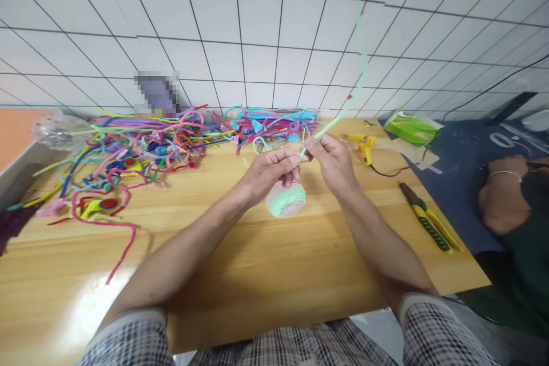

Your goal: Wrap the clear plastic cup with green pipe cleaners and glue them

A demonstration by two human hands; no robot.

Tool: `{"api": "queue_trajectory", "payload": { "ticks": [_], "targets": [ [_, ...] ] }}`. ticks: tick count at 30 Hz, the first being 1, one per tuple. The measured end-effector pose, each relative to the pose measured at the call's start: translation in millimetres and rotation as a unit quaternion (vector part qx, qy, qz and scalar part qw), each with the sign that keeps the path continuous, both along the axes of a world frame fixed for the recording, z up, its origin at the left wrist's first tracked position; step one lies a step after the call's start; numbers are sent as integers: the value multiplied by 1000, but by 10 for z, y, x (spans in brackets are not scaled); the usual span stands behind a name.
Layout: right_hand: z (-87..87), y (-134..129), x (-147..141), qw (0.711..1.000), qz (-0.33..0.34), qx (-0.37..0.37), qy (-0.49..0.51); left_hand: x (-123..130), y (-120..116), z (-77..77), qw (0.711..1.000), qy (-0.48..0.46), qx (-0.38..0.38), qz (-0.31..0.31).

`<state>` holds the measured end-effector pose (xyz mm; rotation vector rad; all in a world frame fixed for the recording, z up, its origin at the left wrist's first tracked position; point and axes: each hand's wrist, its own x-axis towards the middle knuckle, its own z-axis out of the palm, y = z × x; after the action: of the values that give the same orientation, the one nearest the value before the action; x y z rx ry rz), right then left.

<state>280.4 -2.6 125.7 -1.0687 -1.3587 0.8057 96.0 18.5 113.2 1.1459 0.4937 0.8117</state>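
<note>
Pinching seemingly one green stem [365, 71], left hand [272, 170] and right hand [333, 163] hover well inside the near table edge [231, 333].

Here's the left hand [272, 171] covering the top of the mint ball [281, 206], so whether it hangs or rests on the table [257, 274], no telling! The right hand [335, 164] masks part of the green pipe cleaner [365, 68] (its top tip is a faint smear). Over by the tiled wall [257, 17], chunky blocks blur a dark panel [158, 93]. A purple thing [16, 226], sliced by the left edge; a co-worker's arm [504, 206], chopped at the right!
</note>
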Motion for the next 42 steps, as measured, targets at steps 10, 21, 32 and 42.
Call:
{"api": "queue_trajectory", "payload": {
  "ticks": [10, 21, 32, 42],
  "targets": [
    [-64, 116, 85, 997, 9, -29, 77, -20, -38, -88, 968, 158, 188, 47],
    [171, -9, 154, 998, -23, -15, 60, -146, -44, 14, 953, 178, 237, 69],
    [161, -381, -297, 987, 12, 6, -157, -186, 12, 179, 962, 51, 212, 166],
    [114, -223, -196, 988, 103, -112, -9, -130, 99, 76, 993, -42, 65, 87]
  ]
}}
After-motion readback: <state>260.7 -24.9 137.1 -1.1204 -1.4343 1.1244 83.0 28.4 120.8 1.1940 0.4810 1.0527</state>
